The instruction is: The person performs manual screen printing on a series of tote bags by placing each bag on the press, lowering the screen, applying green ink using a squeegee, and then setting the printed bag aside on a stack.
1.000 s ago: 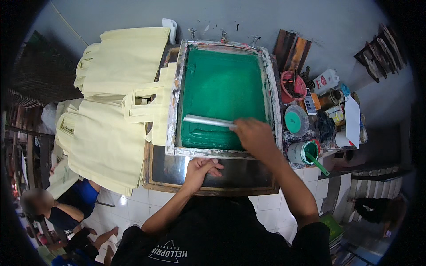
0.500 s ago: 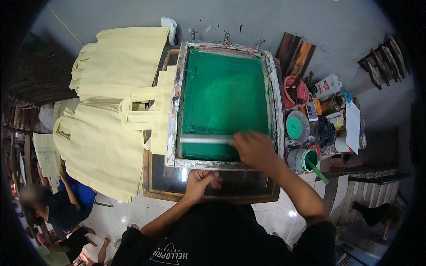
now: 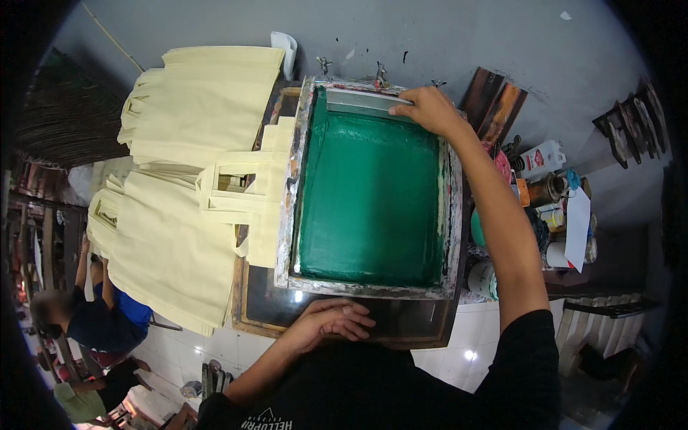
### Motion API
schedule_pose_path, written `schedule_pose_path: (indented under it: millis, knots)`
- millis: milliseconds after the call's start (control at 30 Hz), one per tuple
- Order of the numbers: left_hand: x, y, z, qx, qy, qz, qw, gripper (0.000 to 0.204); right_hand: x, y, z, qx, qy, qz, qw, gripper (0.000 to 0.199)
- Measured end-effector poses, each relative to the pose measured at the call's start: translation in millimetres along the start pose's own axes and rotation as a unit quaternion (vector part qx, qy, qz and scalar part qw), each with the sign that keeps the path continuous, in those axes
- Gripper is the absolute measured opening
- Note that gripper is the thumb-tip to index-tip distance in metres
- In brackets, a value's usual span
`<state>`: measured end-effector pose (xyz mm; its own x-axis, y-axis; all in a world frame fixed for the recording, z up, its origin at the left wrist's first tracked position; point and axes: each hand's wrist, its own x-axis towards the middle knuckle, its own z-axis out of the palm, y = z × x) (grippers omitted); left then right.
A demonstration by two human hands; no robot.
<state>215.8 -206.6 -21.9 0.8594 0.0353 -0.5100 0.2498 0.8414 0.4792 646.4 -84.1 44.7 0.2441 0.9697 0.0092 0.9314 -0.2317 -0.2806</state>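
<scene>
At the right of the table (image 3: 344, 331) stand crowded pots and jars (image 3: 555, 215), one tub (image 3: 481, 278) with a green-smeared rim and a white bottle (image 3: 541, 159) behind them (what else they hold is too small to tell), while cream cloth bags (image 3: 179, 179) lie stacked to the left. The squeegee (image 3: 362, 102) lies at the far end of the green printing screen (image 3: 369, 201), its long axis running left to right across the frame, and the right hand (image 3: 428, 109) has its fingers closed over the blade's right end. The left hand (image 3: 331, 321) rests on the table's near edge just below the screen's frame, fingers curled loosely and holding nothing.
</scene>
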Motion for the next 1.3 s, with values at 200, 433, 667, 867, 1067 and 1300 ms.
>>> schedule_pose_path:
  millis: [200,433,667,867,1067,1300]
  knots:
    - [54,112,18,0.427,0.115,0.307,0.842,0.027,-13,-5,43,-0.117,0.117,0.035,0.986,0.072]
    - [133,255,-11,0.706,0.285,0.450,0.466,0.027,-48,-26,48,-0.086,0.166,-0.011,0.982,0.066]
    - [114,224,-17,0.712,0.274,0.365,0.533,0.027,-98,-45,52,-0.072,0.134,-0.015,0.988,0.066]
    - [70,173,-9,0.706,0.252,0.365,0.552,0.025,-159,-74,65,-0.045,0.161,-0.036,0.985,0.060]
    - [15,107,-1,0.719,0.243,0.313,0.571,0.021,-237,-113,79,-0.044,0.120,-0.022,0.992,0.049]
    - [-13,58,-21,0.662,0.193,0.456,0.563,0.059,-276,-128,91,-0.072,0.193,-0.072,0.976,0.034]
